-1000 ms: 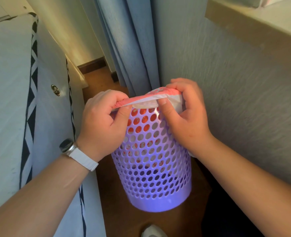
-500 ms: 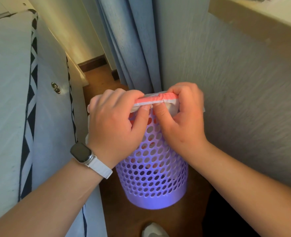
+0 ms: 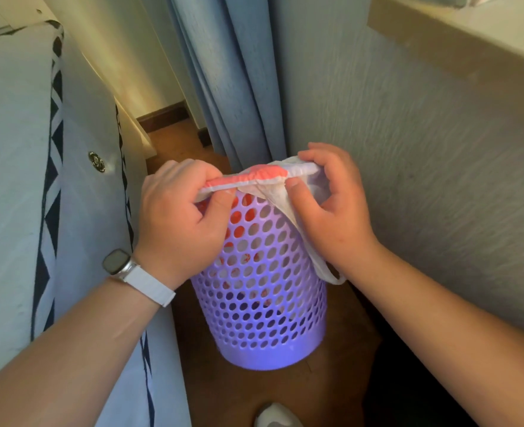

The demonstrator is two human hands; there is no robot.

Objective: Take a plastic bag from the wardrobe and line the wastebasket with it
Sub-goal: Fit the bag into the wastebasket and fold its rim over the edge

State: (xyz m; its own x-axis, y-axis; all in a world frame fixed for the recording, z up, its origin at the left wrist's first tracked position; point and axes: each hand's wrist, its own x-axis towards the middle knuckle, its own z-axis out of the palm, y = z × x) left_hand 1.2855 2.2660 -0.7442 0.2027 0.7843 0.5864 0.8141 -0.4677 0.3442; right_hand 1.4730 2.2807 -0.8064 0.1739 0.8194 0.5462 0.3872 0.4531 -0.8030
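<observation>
A purple perforated wastebasket (image 3: 263,306) stands on the wooden floor, tilted slightly toward me. A white plastic bag with red print (image 3: 256,177) is bunched over its near rim, and its body shows through the holes. My left hand (image 3: 182,223) pinches the bag's edge at the rim's left side. Gripping the edge at the right is my right hand (image 3: 331,208), from which a white bag handle (image 3: 316,257) hangs down the basket's outside. The basket's opening is hidden behind the bag and my hands.
A mattress with a black-and-white trim (image 3: 38,195) runs close along the left. A textured grey wall (image 3: 424,149) stands close on the right, with a ledge (image 3: 457,35) above. Blue curtains (image 3: 229,75) hang behind the basket. A shoe tip (image 3: 276,416) shows at the bottom.
My hands have moved apart along the rim, spreading the bag's edge. A bag handle now hangs loose below my right hand.
</observation>
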